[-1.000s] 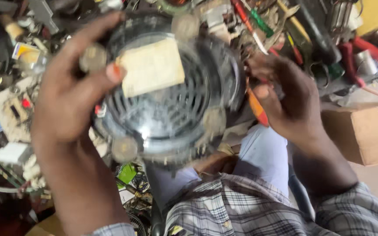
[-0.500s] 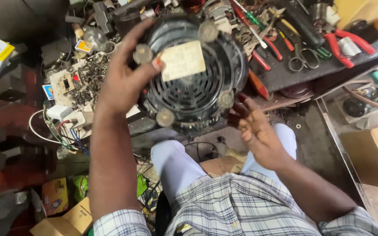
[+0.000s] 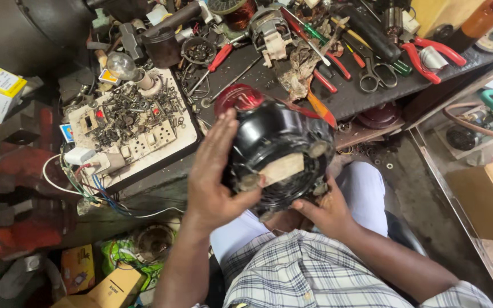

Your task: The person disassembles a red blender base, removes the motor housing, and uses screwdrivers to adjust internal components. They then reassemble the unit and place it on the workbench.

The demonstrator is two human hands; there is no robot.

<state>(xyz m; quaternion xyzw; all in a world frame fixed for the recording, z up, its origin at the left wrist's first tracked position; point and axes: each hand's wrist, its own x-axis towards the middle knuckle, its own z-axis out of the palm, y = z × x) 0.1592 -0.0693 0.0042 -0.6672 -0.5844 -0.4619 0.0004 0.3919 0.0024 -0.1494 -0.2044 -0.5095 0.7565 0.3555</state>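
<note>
I hold a round black appliance base [image 3: 275,142] over my lap, its slotted underside with round feet and a tan label [image 3: 282,169] tilted toward me. A red part [image 3: 236,98] shows at its far end. My left hand [image 3: 215,171] grips its left side, fingers spread up the housing and thumb on the underside. My right hand [image 3: 323,208] supports it from below at the lower right edge.
A dark workbench [image 3: 360,94] ahead carries pliers, scissors [image 3: 375,77], screwdrivers and motor parts. A white switchboard [image 3: 138,134] covered in screws, with a bulb [image 3: 122,65], lies to the left. Cardboard boxes sit at right [image 3: 486,197] and lower left [image 3: 109,288].
The appliance base has come down from in front of the camera toward my lap and tipped so its side shows. My right hand has moved under it.
</note>
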